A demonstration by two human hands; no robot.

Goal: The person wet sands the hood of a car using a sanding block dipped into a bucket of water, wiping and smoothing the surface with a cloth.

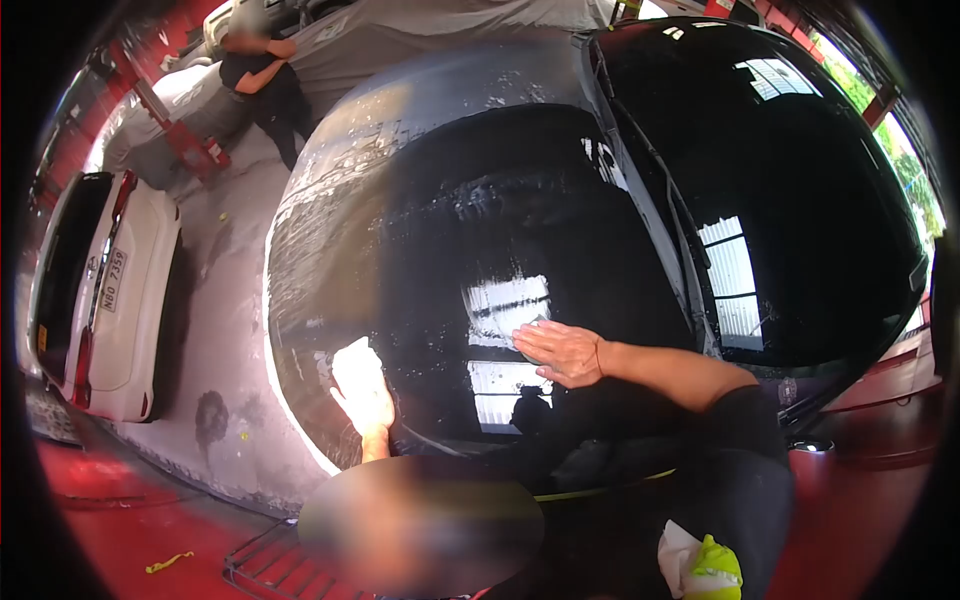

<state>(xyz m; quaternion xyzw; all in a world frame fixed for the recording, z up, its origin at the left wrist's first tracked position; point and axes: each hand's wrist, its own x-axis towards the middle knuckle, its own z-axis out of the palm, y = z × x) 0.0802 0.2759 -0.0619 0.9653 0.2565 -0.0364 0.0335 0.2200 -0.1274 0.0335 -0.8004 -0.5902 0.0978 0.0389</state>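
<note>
A dark car hood [430, 240] with a wet, streaked surface lies under both hands. My right hand [568, 354] presses flat on the hood, fingers together over a small grey-green pad [536, 321]. Only the edge of that pad shows beyond the fingers. To the left, my left hand [362, 392] rests on the hood's near side with fingers stretched out. Strong light washes out its fingertips, so their detail is lost. Part of the left forearm is hidden by a blurred patch.
The dark windshield [740, 190] and wipers are at right. A white car [135, 300] stands at left, rear towards me. A person [268, 80] in dark clothes stands at the hood's far side. A white and yellow-green cloth [712, 570] hangs at my body; a metal grate [285, 570] lies below.
</note>
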